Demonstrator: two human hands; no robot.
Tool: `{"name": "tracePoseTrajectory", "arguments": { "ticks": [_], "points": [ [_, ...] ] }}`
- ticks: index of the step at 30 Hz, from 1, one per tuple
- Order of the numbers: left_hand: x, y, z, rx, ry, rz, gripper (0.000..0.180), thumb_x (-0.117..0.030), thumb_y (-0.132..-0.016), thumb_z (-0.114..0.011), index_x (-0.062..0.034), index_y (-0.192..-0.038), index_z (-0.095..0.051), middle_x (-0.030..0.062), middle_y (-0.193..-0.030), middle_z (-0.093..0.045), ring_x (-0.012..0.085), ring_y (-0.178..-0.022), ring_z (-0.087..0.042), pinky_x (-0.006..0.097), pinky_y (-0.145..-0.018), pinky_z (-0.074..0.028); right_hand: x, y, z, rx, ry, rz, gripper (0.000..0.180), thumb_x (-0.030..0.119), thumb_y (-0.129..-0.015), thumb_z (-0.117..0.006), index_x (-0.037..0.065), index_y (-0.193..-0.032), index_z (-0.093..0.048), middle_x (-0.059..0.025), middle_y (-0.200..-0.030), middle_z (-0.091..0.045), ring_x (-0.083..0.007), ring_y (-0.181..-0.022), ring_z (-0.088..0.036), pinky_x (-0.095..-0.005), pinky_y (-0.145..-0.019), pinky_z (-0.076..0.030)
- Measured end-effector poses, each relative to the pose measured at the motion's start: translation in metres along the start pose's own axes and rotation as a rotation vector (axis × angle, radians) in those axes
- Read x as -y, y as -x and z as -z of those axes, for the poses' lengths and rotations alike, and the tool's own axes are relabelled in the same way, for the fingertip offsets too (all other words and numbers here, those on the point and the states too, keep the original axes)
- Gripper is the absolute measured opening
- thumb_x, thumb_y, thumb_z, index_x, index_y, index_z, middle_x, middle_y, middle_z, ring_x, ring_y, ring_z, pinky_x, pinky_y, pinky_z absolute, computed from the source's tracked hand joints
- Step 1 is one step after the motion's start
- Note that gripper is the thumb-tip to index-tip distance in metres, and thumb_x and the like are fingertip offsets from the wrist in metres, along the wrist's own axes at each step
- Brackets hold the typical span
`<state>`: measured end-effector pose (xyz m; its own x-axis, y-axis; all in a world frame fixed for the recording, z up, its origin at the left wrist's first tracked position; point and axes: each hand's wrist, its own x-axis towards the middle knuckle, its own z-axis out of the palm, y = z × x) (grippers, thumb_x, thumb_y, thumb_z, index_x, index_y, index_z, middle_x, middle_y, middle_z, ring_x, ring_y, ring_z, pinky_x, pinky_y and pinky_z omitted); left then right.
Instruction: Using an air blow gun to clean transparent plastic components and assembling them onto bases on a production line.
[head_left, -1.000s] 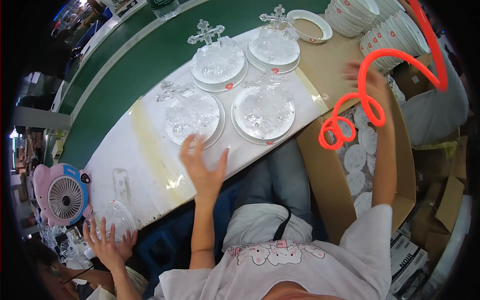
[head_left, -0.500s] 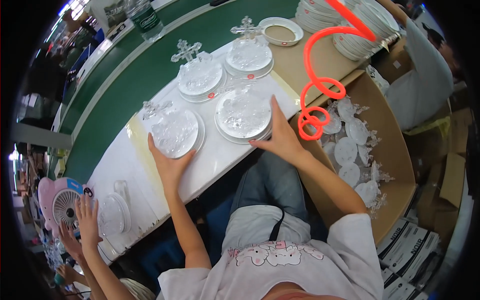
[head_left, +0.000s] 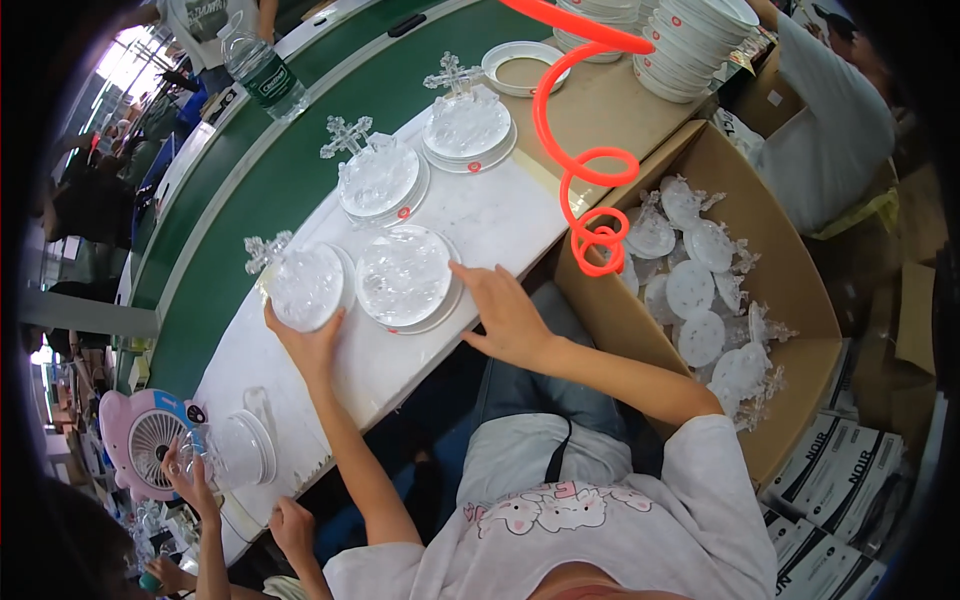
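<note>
My left hand grips the near rim of a clear round piece with a cross, which rests on a white round base; its thumb and fingers are spread along the edge. At my right hand, the fingers and thumb are apart, fingertips at the right rim of another clear round piece on a white base. No cross shows on that one. Behind them sit two more such sets with upright crosses, a clear-topped set and a similar set.
A cardboard box of clear cross pieces stands at right, below a coiled red hose. White bases are stacked at the back right, near a white ring. At left are another person's hands, a pink fan and a water bottle.
The view has shifted, so the table things appear lower and farther left. My right hand has loosened from the front piece. The other person's hands have dropped, one now at a clear piece.
</note>
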<state>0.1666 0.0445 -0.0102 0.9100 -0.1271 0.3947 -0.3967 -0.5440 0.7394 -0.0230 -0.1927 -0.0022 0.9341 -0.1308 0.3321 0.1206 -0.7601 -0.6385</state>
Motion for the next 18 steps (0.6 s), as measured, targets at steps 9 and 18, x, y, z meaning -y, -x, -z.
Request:
{"name": "tracePoseTrajectory", "arguments": {
  "ticks": [9,18],
  "points": [
    [0.061,-0.081,0.009,0.076,0.072,-0.030,0.119,-0.025,-0.046,-0.089,-0.0038,-0.136,-0.014,0.0206,-0.132,-0.029,0.0308,-0.121,-0.038,0.037,-0.103,-0.032,0.003,-0.036,-0.043,-0.086,-0.111,-0.034,0.096,0.031,-0.063,-0.076,-0.002,-0.135,-0.022,-0.0236,-0.130,-0.035,-0.0381,-0.122,-0.035,-0.0505,-0.102,-0.027],
    [0.068,-0.067,0.028,0.076,0.062,-0.046,0.067,-0.020,-0.087,-0.058,-0.0041,-0.139,-0.018,0.0184,-0.135,-0.034,0.0244,-0.120,-0.041,0.031,-0.095,-0.036,0.034,-0.031,-0.064,-0.016,-0.003,0.059,0.083,0.029,-0.067,-0.073,0.004,-0.133,-0.030,-0.0175,-0.127,-0.042,-0.0325,-0.123,-0.035,-0.0553,-0.103,-0.021]
  ]
}}
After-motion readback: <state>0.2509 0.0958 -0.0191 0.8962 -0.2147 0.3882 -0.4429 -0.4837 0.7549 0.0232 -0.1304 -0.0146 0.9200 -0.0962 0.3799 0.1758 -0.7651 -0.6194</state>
